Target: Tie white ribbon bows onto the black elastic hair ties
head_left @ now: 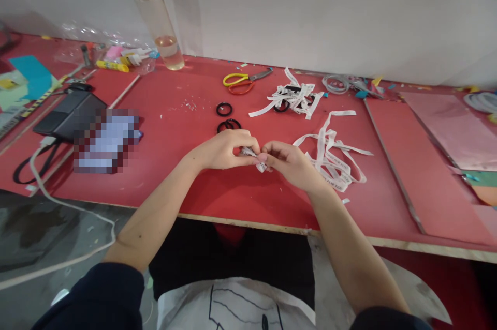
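Observation:
My left hand (225, 148) and my right hand (289, 162) meet over the red table (240, 190), fingers pinched together on a small piece of white printed ribbon (254, 156) between them. A tangle of the same white ribbon (334, 156) lies just right of my right hand. Black rings (228, 124) lie just beyond my left hand, with a single black ring (224, 108) farther back. More cut ribbon strips (293, 96) sit in a pile at the back.
Yellow and orange scissors (243, 81) lie near the wall. A clear bottle (157, 14) stands at the back left beside a plastic bag of supplies (112, 53). A dark case (68, 113), a white cable (58, 200) and coloured paper (27, 81) lie left; pink sheets (446, 123) right.

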{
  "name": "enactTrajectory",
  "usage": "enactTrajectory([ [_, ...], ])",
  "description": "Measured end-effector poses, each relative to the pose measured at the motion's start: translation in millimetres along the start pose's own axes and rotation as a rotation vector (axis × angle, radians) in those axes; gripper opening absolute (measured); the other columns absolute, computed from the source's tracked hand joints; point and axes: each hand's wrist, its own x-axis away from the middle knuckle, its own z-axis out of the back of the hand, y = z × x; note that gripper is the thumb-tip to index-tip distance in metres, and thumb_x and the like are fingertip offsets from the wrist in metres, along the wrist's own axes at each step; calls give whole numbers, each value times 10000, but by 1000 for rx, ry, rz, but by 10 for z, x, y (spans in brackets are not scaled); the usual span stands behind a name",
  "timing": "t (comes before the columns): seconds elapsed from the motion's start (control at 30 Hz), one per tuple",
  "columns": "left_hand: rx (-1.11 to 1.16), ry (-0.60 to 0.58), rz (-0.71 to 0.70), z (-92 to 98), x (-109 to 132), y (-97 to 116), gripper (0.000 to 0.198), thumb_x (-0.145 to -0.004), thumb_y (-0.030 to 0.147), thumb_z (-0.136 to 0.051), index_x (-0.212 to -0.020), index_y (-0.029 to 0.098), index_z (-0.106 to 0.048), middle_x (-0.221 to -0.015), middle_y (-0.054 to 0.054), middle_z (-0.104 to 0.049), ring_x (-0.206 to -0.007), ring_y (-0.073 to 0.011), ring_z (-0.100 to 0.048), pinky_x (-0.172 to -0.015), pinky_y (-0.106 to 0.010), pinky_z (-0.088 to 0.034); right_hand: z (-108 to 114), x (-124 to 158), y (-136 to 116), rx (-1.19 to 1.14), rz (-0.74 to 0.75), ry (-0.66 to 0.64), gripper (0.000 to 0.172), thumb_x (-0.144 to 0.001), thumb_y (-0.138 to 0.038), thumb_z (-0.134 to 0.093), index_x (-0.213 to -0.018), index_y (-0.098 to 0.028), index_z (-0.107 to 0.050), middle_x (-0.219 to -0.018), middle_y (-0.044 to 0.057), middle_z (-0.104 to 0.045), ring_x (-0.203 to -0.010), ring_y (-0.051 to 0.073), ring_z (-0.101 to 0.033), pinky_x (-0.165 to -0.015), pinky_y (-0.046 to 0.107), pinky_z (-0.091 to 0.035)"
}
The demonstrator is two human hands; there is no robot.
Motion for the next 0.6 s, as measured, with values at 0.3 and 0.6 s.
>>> enactTrajectory([
  [0.3, 206, -40, 102, 70, 34, 117, 268, -896, 470, -644, -858, 214, -713, -790, -17, -591, -631, -113, -559, -601, -244, -454, 22, 37, -65, -88, 12, -102, 382, -880, -540, -652, -769, -180, -591, -688, 10, -633, -644, 111, -576, -630, 235, -514],
  [0.6, 116, 6, 58, 57, -1, 86, 212, -890, 380, -676, -813, 183, -686, -757, -12, -630, -683, -116, -559, -653, -240, -424, 19, 14, -29, -73, 2, -4, 396, -824, -543, -715, -755, -174, -588, -677, -4, -604, -620, 100, -549, -602, 222, -469],
])
